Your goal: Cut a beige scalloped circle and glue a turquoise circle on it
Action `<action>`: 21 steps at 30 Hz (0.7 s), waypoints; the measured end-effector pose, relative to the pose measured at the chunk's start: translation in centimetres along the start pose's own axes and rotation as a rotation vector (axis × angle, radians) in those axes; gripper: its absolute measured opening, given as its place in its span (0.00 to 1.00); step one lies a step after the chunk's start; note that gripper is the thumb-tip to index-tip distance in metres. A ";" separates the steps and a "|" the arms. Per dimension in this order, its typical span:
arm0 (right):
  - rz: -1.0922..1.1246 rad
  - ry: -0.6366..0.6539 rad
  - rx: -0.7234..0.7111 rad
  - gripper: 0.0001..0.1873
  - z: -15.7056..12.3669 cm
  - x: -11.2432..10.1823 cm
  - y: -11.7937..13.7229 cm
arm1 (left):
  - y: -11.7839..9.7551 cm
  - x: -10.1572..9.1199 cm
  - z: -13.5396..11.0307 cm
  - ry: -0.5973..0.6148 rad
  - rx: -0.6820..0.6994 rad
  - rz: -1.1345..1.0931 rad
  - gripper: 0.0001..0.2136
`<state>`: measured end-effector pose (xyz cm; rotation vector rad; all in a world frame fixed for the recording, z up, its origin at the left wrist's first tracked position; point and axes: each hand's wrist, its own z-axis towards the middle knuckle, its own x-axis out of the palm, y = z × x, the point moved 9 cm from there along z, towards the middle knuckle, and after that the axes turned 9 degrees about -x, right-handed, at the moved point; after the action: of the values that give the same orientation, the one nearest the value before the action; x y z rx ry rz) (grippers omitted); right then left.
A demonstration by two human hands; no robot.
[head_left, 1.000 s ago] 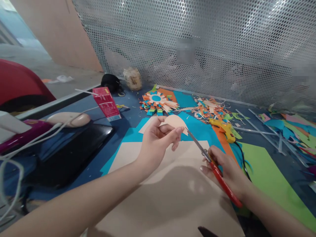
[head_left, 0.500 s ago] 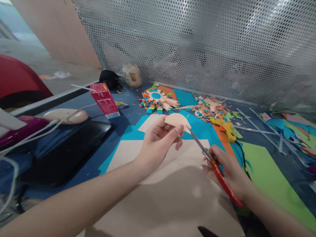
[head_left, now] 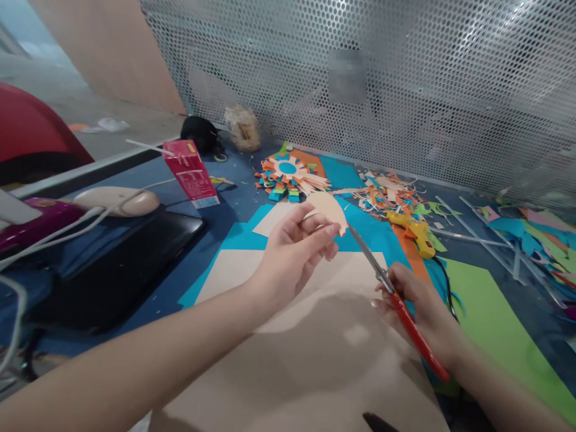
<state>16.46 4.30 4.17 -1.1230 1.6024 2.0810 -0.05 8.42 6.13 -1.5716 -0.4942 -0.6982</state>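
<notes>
My left hand (head_left: pixel 299 249) pinches a rounded piece of cream paper (head_left: pixel 327 207) between thumb and fingers, raised over the table. In my right hand (head_left: pixel 416 309) are red-handled scissors (head_left: pixel 411 330), their blades pointing up and to the left. The blade tips lie close to the paper's right edge; whether they touch it I cannot tell. Beneath both hands spreads a large sheet of cream paper (head_left: pixel 310 360), on top of blue paper (head_left: pixel 243 234). Behind the held piece lies a layered paper flower (head_left: pixel 288 170) with a blue centre and fringed petals.
A yellow glue gun (head_left: pixel 416 237) and paper scraps (head_left: pixel 391 192) lie at the back right, near clear sticks (head_left: pixel 477 240). Green paper (head_left: pixel 490 324) is at right. On the left are a pink drink carton (head_left: pixel 191 174), a black tablet-like slab (head_left: pixel 121 270) and white cables (head_left: pixel 58 240). Perforated metal (head_left: pixel 288 78) stands behind.
The held paper has turned, its curved edge now facing more to the right. The scissors have drawn slightly right and away from it. The view has shifted a little.
</notes>
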 end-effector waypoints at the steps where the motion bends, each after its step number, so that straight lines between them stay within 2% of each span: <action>1: 0.009 -0.009 0.000 0.16 -0.1 0.0 -0.2 | 0.1 -0.2 0.1 -0.012 -0.013 -0.016 0.12; 5: 0.023 -0.048 0.002 0.15 -0.3 -0.1 -0.8 | 0.4 -0.3 0.3 -0.005 -0.038 -0.021 0.10; 13: -0.001 -0.035 -0.034 0.17 -0.1 -0.1 -0.4 | 0.1 1.0 -0.3 0.124 0.017 0.079 0.07; 21: 0.018 0.001 -0.016 0.15 -0.3 0.1 -0.5 | -0.5 1.0 -0.5 0.116 0.067 0.099 0.07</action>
<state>16.83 4.14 3.72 -1.1194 1.6053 2.1078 0.28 7.86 7.22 -1.4730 -0.3479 -0.6857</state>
